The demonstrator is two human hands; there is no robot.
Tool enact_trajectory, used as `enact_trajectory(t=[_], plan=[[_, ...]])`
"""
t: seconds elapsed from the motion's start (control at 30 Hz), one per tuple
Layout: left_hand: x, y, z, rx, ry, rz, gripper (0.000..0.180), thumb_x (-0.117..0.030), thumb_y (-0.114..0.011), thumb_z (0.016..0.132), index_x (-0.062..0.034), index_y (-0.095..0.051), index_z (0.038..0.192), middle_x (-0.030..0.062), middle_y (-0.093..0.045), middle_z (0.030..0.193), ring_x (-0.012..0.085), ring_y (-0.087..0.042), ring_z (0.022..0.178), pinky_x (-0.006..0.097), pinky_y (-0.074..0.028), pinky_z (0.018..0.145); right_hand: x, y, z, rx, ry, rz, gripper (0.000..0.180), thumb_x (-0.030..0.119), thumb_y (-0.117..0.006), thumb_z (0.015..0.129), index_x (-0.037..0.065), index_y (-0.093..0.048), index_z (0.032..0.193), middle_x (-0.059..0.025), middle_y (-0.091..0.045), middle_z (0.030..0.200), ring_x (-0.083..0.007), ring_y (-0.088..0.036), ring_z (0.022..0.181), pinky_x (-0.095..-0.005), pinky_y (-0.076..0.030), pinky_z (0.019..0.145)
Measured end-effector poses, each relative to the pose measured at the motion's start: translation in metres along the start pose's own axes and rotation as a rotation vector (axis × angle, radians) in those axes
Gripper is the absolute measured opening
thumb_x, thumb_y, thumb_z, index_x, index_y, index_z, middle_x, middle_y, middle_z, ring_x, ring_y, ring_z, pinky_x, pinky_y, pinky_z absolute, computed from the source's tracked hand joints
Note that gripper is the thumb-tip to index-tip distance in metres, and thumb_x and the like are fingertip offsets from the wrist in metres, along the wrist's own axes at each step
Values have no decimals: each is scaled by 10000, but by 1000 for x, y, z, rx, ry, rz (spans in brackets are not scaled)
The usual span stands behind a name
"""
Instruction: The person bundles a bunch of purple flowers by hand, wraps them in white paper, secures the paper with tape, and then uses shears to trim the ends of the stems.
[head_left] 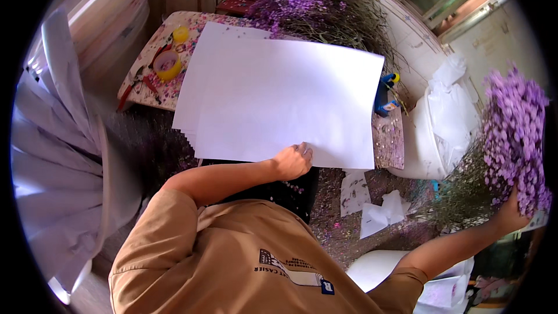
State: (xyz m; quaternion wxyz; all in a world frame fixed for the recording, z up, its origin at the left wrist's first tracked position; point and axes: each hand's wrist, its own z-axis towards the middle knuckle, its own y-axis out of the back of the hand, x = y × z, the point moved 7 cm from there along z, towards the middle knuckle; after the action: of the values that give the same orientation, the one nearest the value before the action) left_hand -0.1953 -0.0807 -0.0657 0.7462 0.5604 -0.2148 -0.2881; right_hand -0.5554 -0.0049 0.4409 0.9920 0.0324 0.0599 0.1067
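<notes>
My left hand rests at the near edge of a large white paper sheet, its fingers curled; what is in them, if anything, is hidden. Under this top sheet more white sheets show at the left and far edges, slightly out of line. Out at the far right, my right hand is closed around a bunch of dried purple flowers. The blossoms rise above that hand, and thin green-brown stems spread to its left.
Red-handled pliers and a yellow tape roll lie on the petal-strewn table. Behind the paper is a big purple flower heap. A blue tape dispenser sits beside it. White bags stand right; paper scraps litter the floor.
</notes>
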Motion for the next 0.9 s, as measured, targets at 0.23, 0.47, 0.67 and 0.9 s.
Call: enact_trajectory(t=[0.23,0.47,0.67,0.9], plan=[[12,6,-27,19,-45,-113,309,-203,-592,821,38,-718,968,170,-701,1066,326,-664,1037,391,-596,718,307,-143,-67,323,304,472,805,368,-874,702,-18,-559,1335,-209,-636,1246,-360,-624,1107,-485,-464,1007],[22,27,-50,-810,18,-235,219,-204,-607,805,-30,-741,802,115,-737,871,266,-711,842,424,-546,622,519,-258,-346,1088,512,537,1130,436,-868,697,138,-272,1609,-211,-501,1275,-369,-526,1175,-521,-378,1027],[80,37,-144,-249,255,-329,165,-181,-645,727,-24,-698,737,69,-689,838,239,-681,800,383,-532,507,543,-261,-302,1579,737,572,1324,586,-918,574,20,-270,1580,-318,-460,1436,-427,-500,1295,-508,-357,1113],[98,77,-184,-365,456,-233,172,-207,-626,757,-49,-694,759,50,-683,844,193,-673,801,365,-526,629,541,-344,-268,1276,158,996,666,469,-455,1075,8,-332,1540,-250,-650,1261,-365,-652,1114,-460,-464,1017]])
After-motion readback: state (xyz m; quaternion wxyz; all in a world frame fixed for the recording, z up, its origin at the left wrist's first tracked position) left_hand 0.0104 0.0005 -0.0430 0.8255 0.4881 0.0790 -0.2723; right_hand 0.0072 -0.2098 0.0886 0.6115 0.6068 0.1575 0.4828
